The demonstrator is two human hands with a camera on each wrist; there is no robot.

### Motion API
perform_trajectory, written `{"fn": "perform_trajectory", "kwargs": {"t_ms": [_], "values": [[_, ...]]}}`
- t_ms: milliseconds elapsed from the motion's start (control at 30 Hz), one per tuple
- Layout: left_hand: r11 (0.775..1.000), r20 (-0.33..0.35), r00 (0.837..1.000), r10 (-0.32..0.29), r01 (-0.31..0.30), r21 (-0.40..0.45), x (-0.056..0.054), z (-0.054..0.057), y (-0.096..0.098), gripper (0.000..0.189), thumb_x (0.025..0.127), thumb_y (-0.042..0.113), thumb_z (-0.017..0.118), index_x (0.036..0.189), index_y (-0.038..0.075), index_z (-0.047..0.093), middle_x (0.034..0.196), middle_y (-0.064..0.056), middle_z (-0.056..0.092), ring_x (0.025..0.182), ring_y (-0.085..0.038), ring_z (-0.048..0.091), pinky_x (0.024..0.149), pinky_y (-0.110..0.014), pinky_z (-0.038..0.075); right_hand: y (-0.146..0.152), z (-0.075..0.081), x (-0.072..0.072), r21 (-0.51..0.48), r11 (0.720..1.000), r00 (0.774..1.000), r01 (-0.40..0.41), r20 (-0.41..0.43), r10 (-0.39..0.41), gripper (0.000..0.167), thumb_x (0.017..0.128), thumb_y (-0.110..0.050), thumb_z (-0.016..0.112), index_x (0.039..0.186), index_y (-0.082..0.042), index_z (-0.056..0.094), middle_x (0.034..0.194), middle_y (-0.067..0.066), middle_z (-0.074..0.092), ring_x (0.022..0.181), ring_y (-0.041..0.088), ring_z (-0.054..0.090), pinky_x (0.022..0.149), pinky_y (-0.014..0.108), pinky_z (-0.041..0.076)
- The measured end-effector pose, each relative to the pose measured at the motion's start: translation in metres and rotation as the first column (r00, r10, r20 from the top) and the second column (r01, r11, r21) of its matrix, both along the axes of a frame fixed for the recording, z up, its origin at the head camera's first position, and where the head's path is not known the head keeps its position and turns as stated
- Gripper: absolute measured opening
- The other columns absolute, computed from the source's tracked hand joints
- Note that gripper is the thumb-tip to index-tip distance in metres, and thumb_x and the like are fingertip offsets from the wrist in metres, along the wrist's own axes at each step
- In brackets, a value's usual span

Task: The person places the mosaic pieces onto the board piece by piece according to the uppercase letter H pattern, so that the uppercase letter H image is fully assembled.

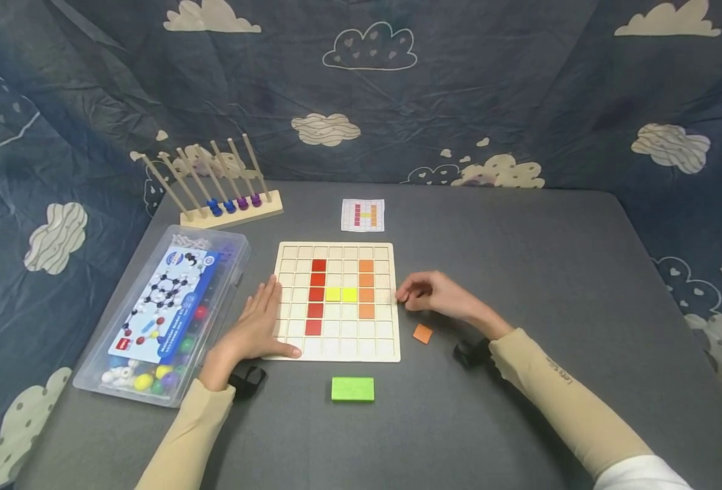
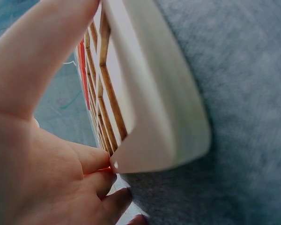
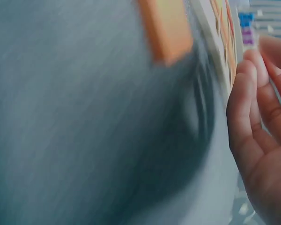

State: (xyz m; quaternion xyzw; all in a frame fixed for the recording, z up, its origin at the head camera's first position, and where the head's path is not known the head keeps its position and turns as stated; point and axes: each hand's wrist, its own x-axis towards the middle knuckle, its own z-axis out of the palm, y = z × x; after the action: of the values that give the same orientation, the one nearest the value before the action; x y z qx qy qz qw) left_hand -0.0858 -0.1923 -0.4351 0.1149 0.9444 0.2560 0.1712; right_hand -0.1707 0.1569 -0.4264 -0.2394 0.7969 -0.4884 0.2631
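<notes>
The wooden grid board (image 1: 336,349) lies mid-table, with a column of red squares (image 1: 316,294), two yellow squares (image 1: 341,294) and a shorter column of orange squares (image 1: 366,289) in its cells. My left hand (image 1: 256,322) rests along the board's left edge, fingers stretched out and thumb over the near left corner. The left wrist view shows that board corner (image 2: 154,145) beside the fingers. Just off the right edge hovers my right hand (image 1: 432,292), its fingers loosely bent with nothing visible in them. Below it on the table lies a loose orange tile (image 1: 422,333).
A small printed card (image 1: 363,216) with a coloured grid pattern lies beyond the board. A green block (image 1: 352,389) sits in front. To the left are a clear plastic case (image 1: 210,354) of coloured balls and a wooden peg stand (image 1: 238,216) with blue and purple beads.
</notes>
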Motion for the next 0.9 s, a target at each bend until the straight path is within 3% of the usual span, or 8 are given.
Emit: {"fn": "perform_trajectory", "kwargs": {"t_ms": [200, 467, 633, 767, 900], "values": [[1.0, 0.004, 1.0, -0.002, 0.002, -0.014, 0.001, 0.001, 0.0, 0.127, 0.068, 0.042, 0.085, 0.146, -0.015, 0.002, 0.154, -0.029, -0.009, 0.14, -0.047, -0.005, 0.111, -0.059, 0.003, 0.036, -0.006, 0.001, -0.002, 0.999, 0.996, 0.05, 0.073, -0.05, 0.022, 0.086, 0.006, 0.063, 0.107, 0.007, 0.064, 0.099, 0.019, 0.065, 0.081, 0.018, 0.06, 0.07, 0.027, 0.05], [1.0, 0.002, 1.0, 0.0, 0.0, -0.005, 0.001, -0.001, 0.0, 0.127, 0.067, 0.04, 0.085, 0.146, -0.015, 0.001, 0.154, -0.028, -0.01, 0.14, -0.047, -0.006, 0.111, -0.059, 0.002, 0.046, -0.011, 0.012, 0.004, 0.999, 0.998, -0.041, 0.055, 0.041, 0.026, 0.083, 0.005, 0.068, 0.109, 0.003, 0.065, 0.102, 0.014, 0.066, 0.088, 0.022, 0.059, 0.071, 0.027, 0.05], [1.0, -0.001, 1.0, 0.0, 0.0, -0.002, 0.001, -0.001, 0.0, 0.128, 0.067, 0.041, 0.086, 0.146, -0.015, 0.002, 0.154, -0.029, -0.009, 0.14, -0.047, -0.006, 0.111, -0.059, 0.002, 0.04, -0.011, 0.022, 0.09, 0.991, 0.993, -0.1, -0.047, 0.104, 0.025, 0.08, 0.005, 0.071, 0.102, -0.008, 0.07, 0.092, 0.004, 0.065, 0.082, 0.02, 0.057, 0.062, 0.026, 0.048], [1.0, 0.006, 1.0, 0.002, -0.002, -0.004, 0.0, 0.0, 0.0, 0.128, 0.067, 0.041, 0.086, 0.146, -0.015, 0.002, 0.154, -0.029, -0.009, 0.14, -0.047, -0.006, 0.111, -0.059, 0.002, 0.036, -0.012, 0.026, 0.147, 0.984, 0.977, -0.105, -0.17, 0.13, 0.026, 0.075, 0.008, 0.072, 0.092, -0.011, 0.07, 0.083, -0.001, 0.061, 0.076, 0.017, 0.055, 0.06, 0.025, 0.045], [1.0, 0.006, 1.0, -0.001, 0.001, -0.002, 0.0, 0.001, 0.001, 0.128, 0.067, 0.041, 0.086, 0.146, -0.015, 0.002, 0.154, -0.029, -0.009, 0.14, -0.047, -0.006, 0.111, -0.059, 0.003, 0.031, -0.012, 0.025, 0.117, 0.989, 0.98, -0.093, -0.167, 0.112, 0.024, 0.072, 0.012, 0.071, 0.087, -0.007, 0.068, 0.077, -0.001, 0.06, 0.071, 0.015, 0.054, 0.061, 0.025, 0.046]]}}
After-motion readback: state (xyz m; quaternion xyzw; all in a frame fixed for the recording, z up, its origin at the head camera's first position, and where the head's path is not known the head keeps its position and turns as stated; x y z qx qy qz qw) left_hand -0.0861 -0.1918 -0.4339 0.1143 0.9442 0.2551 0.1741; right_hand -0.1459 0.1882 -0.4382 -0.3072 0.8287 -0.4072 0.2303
